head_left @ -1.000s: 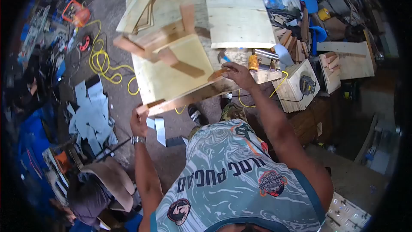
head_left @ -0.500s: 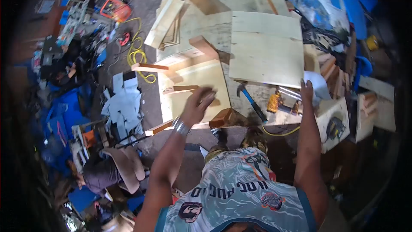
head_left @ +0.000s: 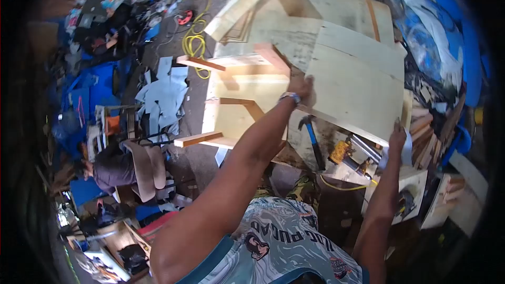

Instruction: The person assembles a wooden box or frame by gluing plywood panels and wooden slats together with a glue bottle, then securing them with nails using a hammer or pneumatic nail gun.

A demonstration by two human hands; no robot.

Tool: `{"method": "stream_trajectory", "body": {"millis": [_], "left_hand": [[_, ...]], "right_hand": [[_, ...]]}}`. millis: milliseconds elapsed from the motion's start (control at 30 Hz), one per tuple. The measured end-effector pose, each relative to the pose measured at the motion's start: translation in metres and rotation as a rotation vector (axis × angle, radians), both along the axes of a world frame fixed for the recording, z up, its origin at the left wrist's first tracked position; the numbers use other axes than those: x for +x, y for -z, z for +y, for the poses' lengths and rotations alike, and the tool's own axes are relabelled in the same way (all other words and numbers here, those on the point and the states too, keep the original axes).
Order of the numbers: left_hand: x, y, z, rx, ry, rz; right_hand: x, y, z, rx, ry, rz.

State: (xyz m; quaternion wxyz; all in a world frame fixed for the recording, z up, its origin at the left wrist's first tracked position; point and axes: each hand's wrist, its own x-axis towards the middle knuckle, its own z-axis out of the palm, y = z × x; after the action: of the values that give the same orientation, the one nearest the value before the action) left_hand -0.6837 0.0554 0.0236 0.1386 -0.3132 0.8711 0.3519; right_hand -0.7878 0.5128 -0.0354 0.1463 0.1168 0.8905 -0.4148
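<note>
A pale plywood panel [head_left: 360, 79] lies on the worktable in front of me, its near edge toward me. My right hand [head_left: 398, 134] grips its near right corner. Across at the near left corner, my left hand [head_left: 303, 92] has hold of the edge, somewhat blurred, its fingers partly hidden. Left of the panel is a wooden piece with several upright legs [head_left: 223, 118] on a flat board. Just below the panel's near edge lie a claw hammer [head_left: 314, 143] with a blue and black handle and a yellow power drill [head_left: 341, 151].
Wood offcuts [head_left: 423, 131] are stacked at the right beside plastic bags [head_left: 428, 47]. A wooden box frame [head_left: 234, 13] stands at the back left. A yellow cable [head_left: 194, 47] coils on the floor. Another person [head_left: 113, 168] sits at the lower left among scattered materials.
My left hand has moved right, from above the legged wooden piece to the panel's left corner. My right hand stays at the panel's right corner. The view has turned and shifted.
</note>
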Motion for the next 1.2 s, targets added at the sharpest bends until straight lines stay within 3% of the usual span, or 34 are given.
{"method": "stream_trajectory", "body": {"millis": [67,100,200,267,300,367,400,467,533,567,633,767,800,867,933,1000,1133,1200], "left_hand": [[-0.022,-0.047,0.003,-0.038,-0.041,-0.004],[-0.029,-0.044,-0.001,-0.06,-0.059,0.086],[-0.02,-0.101,-0.013,-0.114,-0.05,0.214],[0.011,-0.15,-0.023,-0.165,-0.043,0.321],[0.038,-0.205,-0.028,-0.178,0.152,0.344],[0.081,-0.243,-0.053,-0.204,0.144,0.269],[0.106,-0.229,-0.078,-0.353,0.219,0.466],[0.169,-0.27,-0.105,-0.249,0.086,0.523],[0.223,-0.295,-0.139,-0.211,-0.07,0.46],[0.246,-0.3,-0.158,-0.19,-0.15,0.437],[0.288,-0.304,-0.187,-0.378,-0.13,0.508],[0.339,-0.259,-0.258,-0.191,-0.192,0.386],[0.351,-0.245,-0.265,-0.197,-0.214,0.375],[0.368,-0.228,-0.273,-0.215,-0.257,0.352],[0.385,-0.235,-0.267,-0.301,-0.116,0.4],[0.395,-0.236,-0.265,-0.352,-0.039,0.284],[0.408,-0.189,-0.271,-0.627,0.056,0.413],[0.411,-0.191,-0.271,-0.463,-0.01,0.404]], "right_hand": [[0.001,-0.047,-0.017,-0.067,0.031,0.049],[0.006,-0.068,-0.025,-0.115,0.054,0.077],[0.021,-0.121,-0.057,-0.183,0.062,0.121],[0.031,-0.117,-0.046,-0.057,-0.025,0.251],[0.03,-0.097,-0.034,0.082,-0.102,0.379],[0.059,-0.148,-0.072,-0.103,0.006,0.282],[0.093,-0.206,-0.109,-0.144,-0.009,0.277],[0.137,-0.251,-0.162,-0.213,-0.014,0.284],[0.166,-0.26,-0.2,-0.303,-0.098,0.317],[0.174,-0.259,-0.224,-0.354,-0.139,0.37],[0.192,-0.256,-0.269,-0.421,-0.221,0.449],[0.221,-0.251,-0.322,-0.175,-0.266,0.421],[0.24,-0.26,-0.331,-0.255,-0.234,0.426],[0.255,-0.26,-0.338,-0.165,-0.282,0.432],[0.246,-0.221,-0.338,-0.039,-0.36,0.571],[0.259,-0.212,-0.338,-0.097,-0.29,0.505],[0.278,-0.235,-0.343,-0.15,-0.25,0.346],[0.288,-0.239,-0.34,-0.16,-0.273,0.299]]}}
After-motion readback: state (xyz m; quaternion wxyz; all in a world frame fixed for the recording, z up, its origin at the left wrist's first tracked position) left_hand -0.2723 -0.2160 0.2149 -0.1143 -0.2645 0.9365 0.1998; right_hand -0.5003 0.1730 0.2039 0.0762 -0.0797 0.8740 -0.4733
